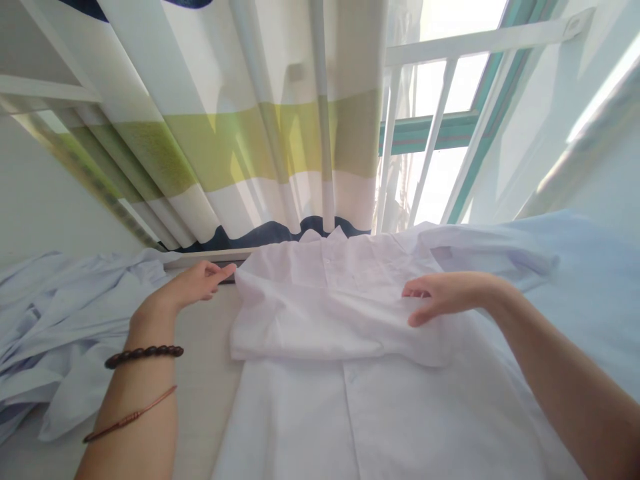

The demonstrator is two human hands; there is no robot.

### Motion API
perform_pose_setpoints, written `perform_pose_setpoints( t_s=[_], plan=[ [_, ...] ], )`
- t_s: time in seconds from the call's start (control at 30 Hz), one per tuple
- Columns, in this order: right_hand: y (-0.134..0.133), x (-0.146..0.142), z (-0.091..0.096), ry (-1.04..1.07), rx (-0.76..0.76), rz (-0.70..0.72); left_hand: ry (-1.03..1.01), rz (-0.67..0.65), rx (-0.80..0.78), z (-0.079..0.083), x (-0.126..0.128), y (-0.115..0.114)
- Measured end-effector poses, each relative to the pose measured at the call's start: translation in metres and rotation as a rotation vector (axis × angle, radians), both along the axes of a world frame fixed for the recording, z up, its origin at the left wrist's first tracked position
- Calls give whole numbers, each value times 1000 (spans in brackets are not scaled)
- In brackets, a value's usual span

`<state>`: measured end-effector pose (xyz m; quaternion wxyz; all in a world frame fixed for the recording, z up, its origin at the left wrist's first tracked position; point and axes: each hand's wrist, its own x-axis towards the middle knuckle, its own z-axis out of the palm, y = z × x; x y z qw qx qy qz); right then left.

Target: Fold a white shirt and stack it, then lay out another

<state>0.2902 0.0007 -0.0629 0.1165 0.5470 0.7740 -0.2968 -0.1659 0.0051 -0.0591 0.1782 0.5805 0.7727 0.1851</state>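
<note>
A white button-up shirt [300, 407] lies spread out before me, its collar toward the curtain. One sleeve [325, 327] is laid across the front, covering part of the button line. At the shirt's left shoulder edge, my left hand [197, 283] pinches the fabric between thumb and forefinger. My right hand [445, 297] rests over the right part of the folded-over sleeve. Its thumb and bent fingers are apart, with fabric showing between them. The other sleeve [495, 243] stretches out to the right.
A crumpled heap of pale clothes [65, 320] lies at the left on the pale surface [197, 373]. Light blue cloth [580, 293] spreads at the right. Behind hangs a white, green and navy curtain [260, 140]. White railing bars [433, 140] stand before a bright window.
</note>
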Motion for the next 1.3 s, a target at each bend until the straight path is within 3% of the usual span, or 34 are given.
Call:
perform_pose_setpoints(
  t_s=[0.1, 0.23, 0.4, 0.6, 0.7, 0.83, 1.03, 1.2, 1.3],
  plan=[
    [-6, -9, -1, 52, 67, 16, -122, 25, -369, 3, 5, -6],
    [-10, -24, -5, -22, 101, 7, -163, -64, -492, -7, 21, -1],
    [-7, -22, 1, 73, 86, -7, -159, -133, -410, -18, 21, 6],
    [-13, -5, 21, 454, -232, -16, -120, -6, -401, 1, -11, -11],
    [-11, -2, 18, 345, -278, 37, -106, 56, -358, 9, -11, -15],
    [-4, -12, 2, 63, -126, 42, -152, 68, -341, 3, 13, -4],
    [-4, -25, -6, -27, -45, 102, -292, -106, -282, -16, 28, 8],
    [-10, -4, 3, 296, -291, 117, -358, -103, -243, -4, 24, -5],
    [-17, 5, -2, 495, -476, 88, -389, -14, -238, -4, 28, -7]
  ],
)
